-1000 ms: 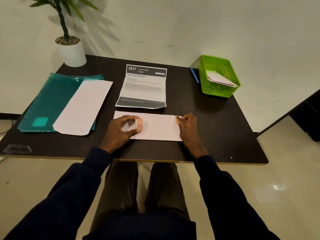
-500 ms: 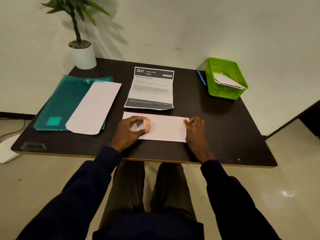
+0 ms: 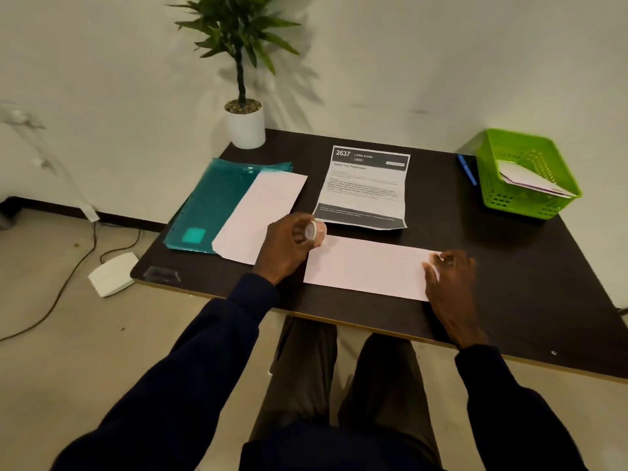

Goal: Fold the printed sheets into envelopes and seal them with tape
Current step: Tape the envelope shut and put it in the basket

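The left hand (image 3: 283, 248) clamps its fingers round the tape roll (image 3: 315, 230) at the left end of the envelope (image 3: 367, 266). The right hand (image 3: 448, 280) rests on the right end, fingers bent; whether they pinch it I cannot tell

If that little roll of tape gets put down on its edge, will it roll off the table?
Probably it would roll: the tape roll is a round ring and the table looks smooth. Laid on its side, it should stay put. It seems light, since the left hand holds it up in its fingers.
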